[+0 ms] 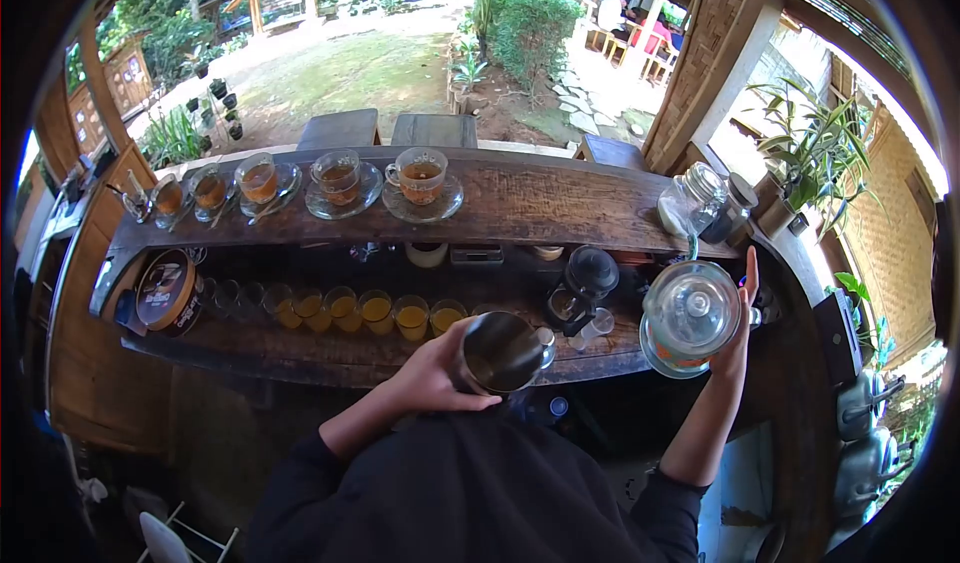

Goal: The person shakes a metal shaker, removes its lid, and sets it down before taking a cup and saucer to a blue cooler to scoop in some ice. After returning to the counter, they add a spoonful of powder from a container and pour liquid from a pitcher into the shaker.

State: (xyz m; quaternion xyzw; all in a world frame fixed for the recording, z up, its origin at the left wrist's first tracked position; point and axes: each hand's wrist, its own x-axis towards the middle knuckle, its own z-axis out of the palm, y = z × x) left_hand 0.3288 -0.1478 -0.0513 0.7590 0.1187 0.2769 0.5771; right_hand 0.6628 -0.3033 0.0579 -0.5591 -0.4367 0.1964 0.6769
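Observation:
My left hand (432, 371) is wrapped round a metal cup (502, 353). The cup is tilted, and its wide mouth and dark inside show. On the right, my right hand (735, 338) presses along the side of a large lidded glass jar (690, 308), one finger stretched upward and the others partly hidden by the jar. Left of the metal cup, a row of glasses of orange-yellow drink (376, 311) stands on the lower shelf. Between the metal cup and the jar, a dark-lidded glass pot (590, 278) stands beside small clear cups (597, 325).
Several glass cups of brown drink (421, 175) stand on saucers along the upper counter (540, 195). A storage jar of white grains (690, 203) and a dark-lidded jar (735, 208) occupy its right end. A round box (167, 288) sits at the lower left. Kettles (868, 458) are at the far right.

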